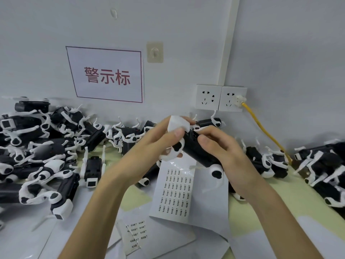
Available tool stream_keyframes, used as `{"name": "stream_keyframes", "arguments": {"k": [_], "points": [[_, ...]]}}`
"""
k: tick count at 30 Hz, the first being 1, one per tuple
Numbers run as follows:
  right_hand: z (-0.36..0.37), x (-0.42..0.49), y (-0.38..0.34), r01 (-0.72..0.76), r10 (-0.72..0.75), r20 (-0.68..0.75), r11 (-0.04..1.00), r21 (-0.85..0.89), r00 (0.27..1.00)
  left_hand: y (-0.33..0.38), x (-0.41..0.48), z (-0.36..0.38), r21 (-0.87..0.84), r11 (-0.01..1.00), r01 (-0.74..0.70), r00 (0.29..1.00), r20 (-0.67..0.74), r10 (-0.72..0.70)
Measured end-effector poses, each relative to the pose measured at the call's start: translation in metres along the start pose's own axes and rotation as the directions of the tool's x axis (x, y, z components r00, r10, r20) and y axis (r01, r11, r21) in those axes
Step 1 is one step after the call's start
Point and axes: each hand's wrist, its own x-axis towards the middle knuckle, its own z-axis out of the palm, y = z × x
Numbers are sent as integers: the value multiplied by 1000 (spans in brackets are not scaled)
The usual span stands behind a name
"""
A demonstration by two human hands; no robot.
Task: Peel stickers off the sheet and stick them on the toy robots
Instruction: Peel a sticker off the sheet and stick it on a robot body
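Above the sticker sheet (175, 191), one toy robot (195, 151) is held: white end clasped by the left grip (150, 146), black body pinched by the right grip (229, 152).

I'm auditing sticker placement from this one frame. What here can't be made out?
Head view:
- Any sticker on the held toy robot: the thumb of the right hand covers the spot.
- Print on the sticker sheet: too small to read.
- Left pile of toy robots: cut off by the frame edge.
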Motion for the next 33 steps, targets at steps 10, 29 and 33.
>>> {"name": "stream_keyframes", "arguments": {"k": [10, 29, 33], "points": [[-11, -1, -1, -114, 91, 134, 978, 174, 987, -8, 3, 4, -106, 992, -61, 996, 63, 68], [-48, -10, -8, -161, 257, 283, 933, -322, 924, -92, 13, -17, 269, 800, 536, 831, -337, -443], [-24, -8, -7, -130, 458, 497, 818, -561, 737, -102, 14, -11, 247, 789, 562, 790, -443, -424]]}}
